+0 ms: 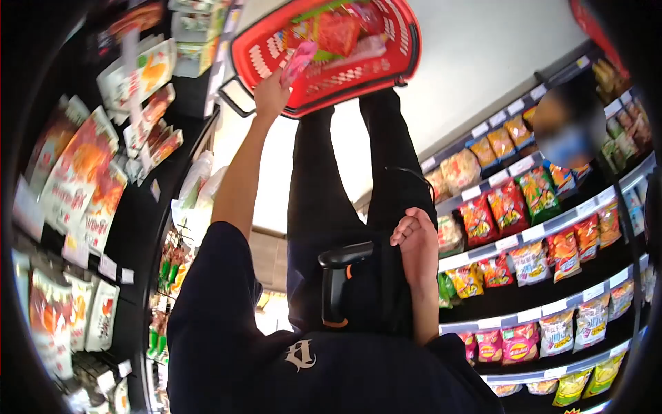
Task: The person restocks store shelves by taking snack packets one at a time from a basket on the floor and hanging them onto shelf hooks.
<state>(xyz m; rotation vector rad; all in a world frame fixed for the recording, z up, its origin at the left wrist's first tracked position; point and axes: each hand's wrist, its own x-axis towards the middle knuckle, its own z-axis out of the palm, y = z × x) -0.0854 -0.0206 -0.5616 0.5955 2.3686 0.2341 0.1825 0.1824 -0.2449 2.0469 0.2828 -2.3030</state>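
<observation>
At the upper left, my left hand (pixel 272 95) pinches a small pink packet (pixel 301 63) over the near left rim of a red shopping basket (pixel 258 52). Inside the basket lie several packaged goods, among them a red packet (pixel 338 32) and green-edged wrapping. Beside my right thigh hangs my right hand (pixel 417 243), its fingers curled in a loose fist with nothing visible in them. Between my arms, at waist height, is a black handheld device (pixel 338 281) with orange marks, shaped like a scanner. No hand touches it.
On the right, shelves (pixel 507 241) hold rows of bagged snacks, such as a red bag (pixel 509 207). Pouches (pixel 86 165) hang on a dark rack at the left. A blurred patch (pixel 569 127) covers something at the upper right. Pale floor (pixel 483 55) shows beyond the basket.
</observation>
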